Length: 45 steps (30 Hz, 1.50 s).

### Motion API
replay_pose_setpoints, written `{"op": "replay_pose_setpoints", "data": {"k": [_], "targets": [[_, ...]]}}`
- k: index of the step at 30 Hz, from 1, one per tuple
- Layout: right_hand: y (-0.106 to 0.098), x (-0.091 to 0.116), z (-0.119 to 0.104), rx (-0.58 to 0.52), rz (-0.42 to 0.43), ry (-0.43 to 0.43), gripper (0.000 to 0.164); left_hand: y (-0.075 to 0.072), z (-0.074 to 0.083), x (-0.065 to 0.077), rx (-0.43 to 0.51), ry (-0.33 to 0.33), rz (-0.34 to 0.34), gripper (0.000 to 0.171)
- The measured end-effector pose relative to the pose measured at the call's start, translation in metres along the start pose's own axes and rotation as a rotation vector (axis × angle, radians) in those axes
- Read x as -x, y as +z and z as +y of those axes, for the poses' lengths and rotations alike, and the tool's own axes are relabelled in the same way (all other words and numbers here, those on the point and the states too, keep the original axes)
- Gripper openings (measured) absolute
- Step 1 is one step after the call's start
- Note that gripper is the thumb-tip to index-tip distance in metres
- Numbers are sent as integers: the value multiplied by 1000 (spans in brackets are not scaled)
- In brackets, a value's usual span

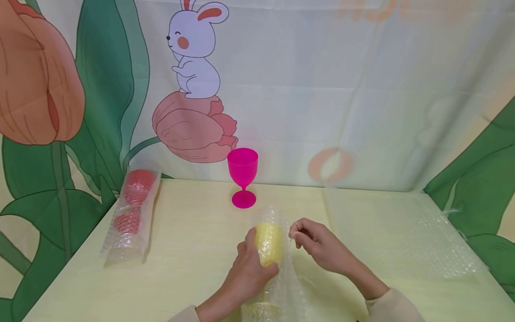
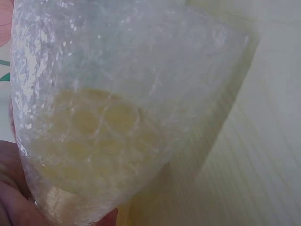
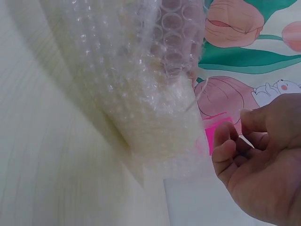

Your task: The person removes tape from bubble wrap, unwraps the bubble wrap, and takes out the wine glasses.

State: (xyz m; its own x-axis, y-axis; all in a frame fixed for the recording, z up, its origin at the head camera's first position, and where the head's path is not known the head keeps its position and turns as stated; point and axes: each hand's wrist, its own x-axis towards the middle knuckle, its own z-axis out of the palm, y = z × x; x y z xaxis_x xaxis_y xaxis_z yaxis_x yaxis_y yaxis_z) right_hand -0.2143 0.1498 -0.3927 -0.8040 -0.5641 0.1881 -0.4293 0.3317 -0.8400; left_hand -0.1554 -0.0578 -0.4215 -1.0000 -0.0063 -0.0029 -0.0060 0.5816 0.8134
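Yellow cup (image 1: 268, 241): inside bubble wrap (image 1: 293, 288), within the left hand (image 1: 249, 273), above the desk (image 1: 193, 250).
Left-hand grip: curled round the wrapped cup, thumb across its near part.
Right hand (image 1: 319, 246): fingers curled, just right of the cup; cannot tell whether fingertips pinch a thin strip.
Pink cup (image 1: 243, 167): upright on desk, beyond the yellow one.
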Motion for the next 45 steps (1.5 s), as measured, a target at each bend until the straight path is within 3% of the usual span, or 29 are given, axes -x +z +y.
{"op": "replay_pose_setpoints", "data": {"k": [9,21,27,40,45], "targets": [[-9,12,9,-53,27,49,16,-2,2,0,-101,-40,11,97],[-18,25,16,-101,33,72,21,-2,1,1,-217,100,62,96],[-18,28,19,-171,64,110,20,-1,2,3,-290,165,41,77],[-14,33,18,-199,163,208,9,2,-1,2,-276,177,41,71],[-7,34,16,-266,203,290,16,4,-2,1,-282,188,60,71]]}}
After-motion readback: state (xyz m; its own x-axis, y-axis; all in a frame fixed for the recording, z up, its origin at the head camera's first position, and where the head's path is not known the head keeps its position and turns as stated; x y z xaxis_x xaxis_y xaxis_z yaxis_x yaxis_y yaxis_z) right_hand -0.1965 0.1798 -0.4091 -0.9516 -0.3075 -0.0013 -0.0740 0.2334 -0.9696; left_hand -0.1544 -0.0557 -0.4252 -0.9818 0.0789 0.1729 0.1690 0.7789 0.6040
